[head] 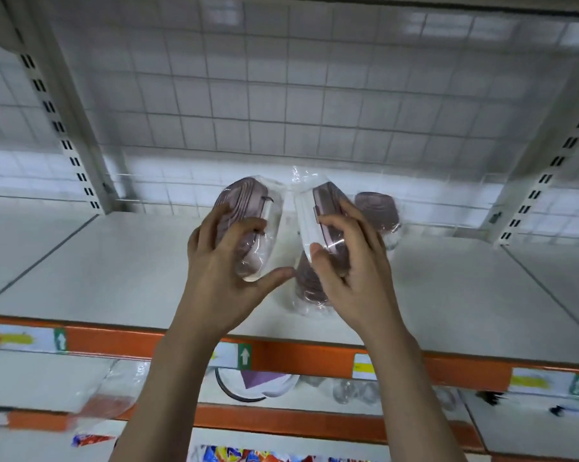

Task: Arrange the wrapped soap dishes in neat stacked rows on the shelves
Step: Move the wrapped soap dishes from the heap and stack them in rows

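Left hand [226,261] gripped one wrapped soap dish [248,225] on edge, fingers curled over its pink ribbed side, thumb under the clear lid end. Right hand [344,261] gripped a second soap dish [321,221] the same way, fingers wrapped round its pink half, thumb on the white edge. Both dishes were tilted, tops leaning apart, held above the front middle of the white shelf [115,261]. Below the right hand, at its 6 o'clock, another wrapped dish [309,285] lay on the shelf; a fourth [378,211] sat at 2 o'clock of the right hand, near the back grid. No neat row or stack was visible yet, just loose pieces. The shelf below [31,378] held more wrapped goods, too blurred to identify. Judged early stage: two dishes in hand not yet placed, the ones on the shelf unaligned, most stacking left.
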`<move>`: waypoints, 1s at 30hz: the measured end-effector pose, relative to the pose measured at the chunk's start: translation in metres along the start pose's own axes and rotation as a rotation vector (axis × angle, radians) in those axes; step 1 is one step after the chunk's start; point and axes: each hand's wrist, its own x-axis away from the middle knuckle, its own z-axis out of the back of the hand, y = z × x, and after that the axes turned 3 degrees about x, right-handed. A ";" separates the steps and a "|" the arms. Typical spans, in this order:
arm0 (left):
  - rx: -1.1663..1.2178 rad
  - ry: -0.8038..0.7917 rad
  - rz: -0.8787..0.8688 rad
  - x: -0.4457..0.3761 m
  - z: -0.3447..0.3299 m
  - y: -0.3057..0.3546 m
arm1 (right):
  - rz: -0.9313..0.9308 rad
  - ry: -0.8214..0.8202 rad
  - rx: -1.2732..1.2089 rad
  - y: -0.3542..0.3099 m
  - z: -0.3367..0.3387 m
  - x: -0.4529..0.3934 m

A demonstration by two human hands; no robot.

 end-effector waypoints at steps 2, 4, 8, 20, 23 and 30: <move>-0.041 -0.032 0.076 0.002 0.023 -0.016 | 0.021 -0.010 -0.036 -0.017 -0.020 -0.003; -0.076 -0.007 0.136 0.006 0.045 -0.031 | 0.027 -0.022 -0.057 -0.038 -0.043 -0.005; -0.159 0.168 0.140 0.006 0.098 -0.065 | 0.043 -0.024 -0.055 -0.078 -0.101 -0.010; -0.376 0.334 0.157 0.014 0.317 -0.202 | 0.045 0.070 0.082 -0.245 -0.295 -0.011; -0.409 0.347 0.138 0.019 0.360 -0.237 | 0.059 0.024 -0.022 -0.279 -0.336 -0.009; -0.388 0.440 0.240 0.026 0.428 -0.299 | 0.027 -0.110 -0.069 -0.343 -0.415 -0.021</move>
